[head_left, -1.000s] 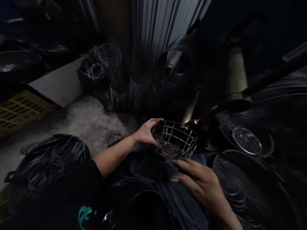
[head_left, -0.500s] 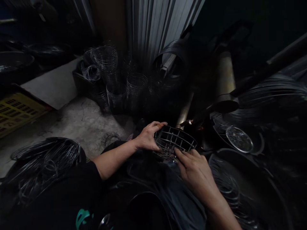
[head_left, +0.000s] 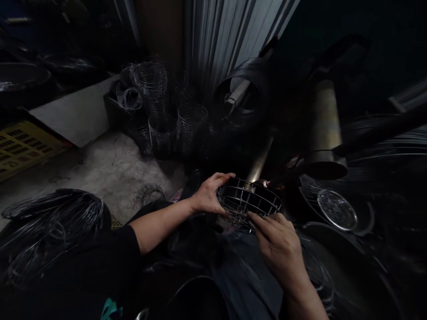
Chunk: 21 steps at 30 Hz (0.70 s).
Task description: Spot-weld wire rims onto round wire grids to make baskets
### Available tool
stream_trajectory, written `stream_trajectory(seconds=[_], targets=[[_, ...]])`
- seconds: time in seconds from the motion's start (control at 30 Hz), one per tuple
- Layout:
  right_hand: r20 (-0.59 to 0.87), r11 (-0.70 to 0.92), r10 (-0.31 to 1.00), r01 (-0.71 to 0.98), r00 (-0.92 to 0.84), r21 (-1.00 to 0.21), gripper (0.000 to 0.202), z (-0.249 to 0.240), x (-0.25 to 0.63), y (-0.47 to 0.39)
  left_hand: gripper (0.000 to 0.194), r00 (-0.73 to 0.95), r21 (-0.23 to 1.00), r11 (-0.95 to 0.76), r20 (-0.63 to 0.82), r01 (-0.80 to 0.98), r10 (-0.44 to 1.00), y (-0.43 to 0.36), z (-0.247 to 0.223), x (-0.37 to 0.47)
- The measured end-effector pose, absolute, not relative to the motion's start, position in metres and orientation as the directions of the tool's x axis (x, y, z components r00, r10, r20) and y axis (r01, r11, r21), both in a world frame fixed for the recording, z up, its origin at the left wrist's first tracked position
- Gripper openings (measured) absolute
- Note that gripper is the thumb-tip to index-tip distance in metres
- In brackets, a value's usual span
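A round wire basket with crossing rods sits tilted in front of me, between my hands. My left hand is clamped on its left side, thumb low and fingers over the upper rim. At the near right side, my right hand pinches the lower wires with thumb and fingertips pressed together; whether a separate short wire is in that pinch cannot be made out. Just behind the basket's far rim stand a slanted metal rod and a copper-coloured tip of a dark machine arm.
A thick metal cylinder hangs at the right. Below it are a shiny round wire piece and a large dark tub. Stacked wire cages stand behind. Wire bundles and a yellow crate lie left.
The basket and both hands sit slightly further right and lower in view, with the grip unchanged. The camera view has shifted a little.
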State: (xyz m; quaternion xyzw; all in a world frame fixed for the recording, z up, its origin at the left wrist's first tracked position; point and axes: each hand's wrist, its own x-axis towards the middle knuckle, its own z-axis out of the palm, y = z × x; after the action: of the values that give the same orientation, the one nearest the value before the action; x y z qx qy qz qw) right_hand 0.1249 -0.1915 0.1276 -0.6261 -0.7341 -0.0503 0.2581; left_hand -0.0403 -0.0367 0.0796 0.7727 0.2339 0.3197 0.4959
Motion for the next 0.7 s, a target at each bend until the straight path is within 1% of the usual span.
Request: stream_trajectory(seconds=[0.13,0.27,0.33,0.43,0.57,0.63,0.7], targets=[[0.482,0.211,0.874,0.940,-0.059,-0.267,0.024,0.129,0.129,-0.184,0.109,0.677,0.913,-0.406,0.277,0.034,0.681,-0.030,0.077,-0.033],[0.463,0.206,0.885,0.933,-0.049,-0.294,0.024,0.132,0.138,-0.175,0.108,0.669,0.918,-0.395,0.276,0.028,0.690,-0.023,0.075,-0.026],[0.464,0.201,0.885,0.934,-0.044,-0.296,0.024,0.133,0.142,-0.171,0.108,0.660,0.924,-0.381,0.267,0.031,0.702,-0.021,0.075,-0.024],[0.499,0.237,0.864,0.926,-0.062,-0.294,0.023,0.133,0.144,-0.168,0.109,0.650,0.936,-0.349,0.244,0.035,0.720,-0.021,0.075,-0.022],[0.517,0.247,0.854,0.918,-0.056,-0.309,0.022,0.132,0.143,-0.168,0.107,0.640,0.951,-0.311,0.242,-0.007,0.729,-0.022,0.071,-0.019],[0.512,0.238,0.857,0.927,-0.060,-0.289,0.022,0.131,0.144,-0.165,0.107,0.641,0.954,-0.299,0.240,-0.017,0.729,-0.019,0.071,-0.016],[0.519,0.219,0.853,0.942,-0.059,-0.253,0.022,0.131,0.148,-0.158,0.110,0.636,0.955,-0.297,0.215,0.023,0.741,-0.015,0.072,-0.012]])
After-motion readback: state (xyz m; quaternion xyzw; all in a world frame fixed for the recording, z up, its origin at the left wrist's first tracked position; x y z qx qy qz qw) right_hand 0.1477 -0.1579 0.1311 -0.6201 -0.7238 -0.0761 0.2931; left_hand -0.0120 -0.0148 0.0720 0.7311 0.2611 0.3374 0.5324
